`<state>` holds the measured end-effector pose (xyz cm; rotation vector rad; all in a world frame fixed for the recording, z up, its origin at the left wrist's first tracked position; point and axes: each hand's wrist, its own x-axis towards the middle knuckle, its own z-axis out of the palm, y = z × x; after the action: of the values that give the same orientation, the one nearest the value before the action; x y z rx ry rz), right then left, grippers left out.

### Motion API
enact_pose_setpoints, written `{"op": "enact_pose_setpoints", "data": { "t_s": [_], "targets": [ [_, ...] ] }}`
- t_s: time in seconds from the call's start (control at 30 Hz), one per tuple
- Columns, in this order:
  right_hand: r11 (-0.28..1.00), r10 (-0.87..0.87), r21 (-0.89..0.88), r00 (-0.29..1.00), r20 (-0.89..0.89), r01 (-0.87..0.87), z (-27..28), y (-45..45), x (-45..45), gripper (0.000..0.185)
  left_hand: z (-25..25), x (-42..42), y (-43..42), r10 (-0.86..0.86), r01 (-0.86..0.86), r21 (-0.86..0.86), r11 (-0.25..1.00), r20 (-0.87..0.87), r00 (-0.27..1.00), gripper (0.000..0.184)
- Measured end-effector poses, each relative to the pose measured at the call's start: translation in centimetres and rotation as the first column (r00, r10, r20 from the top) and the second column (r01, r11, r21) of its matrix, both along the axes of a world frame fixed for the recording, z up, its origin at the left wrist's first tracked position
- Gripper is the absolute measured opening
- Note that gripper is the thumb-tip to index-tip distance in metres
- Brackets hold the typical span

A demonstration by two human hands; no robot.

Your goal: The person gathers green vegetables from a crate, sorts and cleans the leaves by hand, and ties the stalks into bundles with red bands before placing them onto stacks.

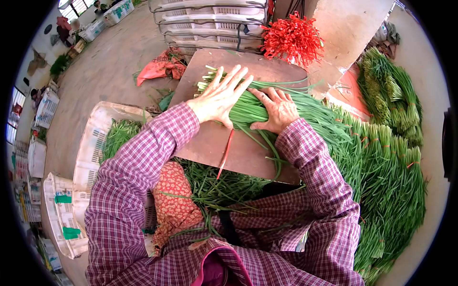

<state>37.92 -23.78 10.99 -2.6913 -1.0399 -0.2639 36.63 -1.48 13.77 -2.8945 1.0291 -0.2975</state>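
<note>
A loose bundle of garlic chives (248,109) lies across a brown board (205,152), pale cut ends toward the left. My left hand (218,97) rests flat on the bundle near those ends, fingers spread. Just to its right, my right hand (279,113) presses on the leaves with its fingers apart. A thin red tie strip (226,155) hangs down from beneath my left thumb over the board; whether it passes under the bundle is hidden. From my right hand the leaves trail off to the right, onto other chives.
Several tied chive bunches (381,167) stand packed on the right, with more bunches (391,90) behind. A cluster of red ties (293,38) hangs beyond the board. Stacked white crates (210,21) rise at the back. Loose greens fill a crate (90,138) on the left.
</note>
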Motion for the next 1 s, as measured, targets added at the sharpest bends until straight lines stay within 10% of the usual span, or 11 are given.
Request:
{"op": "enact_pose_setpoints", "data": {
  "t_s": [0.33, 0.47, 0.67, 0.87, 1.0],
  "targets": [
    [0.981, 0.029, 0.177, 0.968, 0.249, -0.075, 1.0, -0.2, -1.4, 0.100, -1.3, 1.6, 0.7, 0.000, -0.009, -0.049, 0.999, -0.186, 0.983, 0.123],
    [0.919, 0.201, 0.257, 0.917, 0.345, -0.299, 0.9, 1.1, -5.6, 0.035, -1.5, 1.6, 0.6, -0.028, 0.016, -0.076, 0.997, -0.162, 0.986, 0.127],
    [0.846, 0.516, 0.135, 0.856, 0.038, -0.516, -3.7, 4.3, -9.0, 0.014, -1.4, 1.3, 0.6, -0.039, 0.029, -0.076, 0.997, -0.126, 0.991, 0.114],
    [0.877, 0.473, 0.045, 0.877, 0.086, -0.478, -3.4, 4.6, -8.8, 0.016, -2.1, 1.6, 0.7, -0.055, 0.045, -0.120, 0.992, -0.087, 0.995, 0.114],
    [0.861, 0.182, 0.438, 0.960, 0.212, -0.260, -1.0, 5.3, -6.6, 0.015, -4.1, 2.8, 1.1, -0.057, 0.058, -0.115, 0.992, 0.005, 0.998, 0.116]
  ]
}}
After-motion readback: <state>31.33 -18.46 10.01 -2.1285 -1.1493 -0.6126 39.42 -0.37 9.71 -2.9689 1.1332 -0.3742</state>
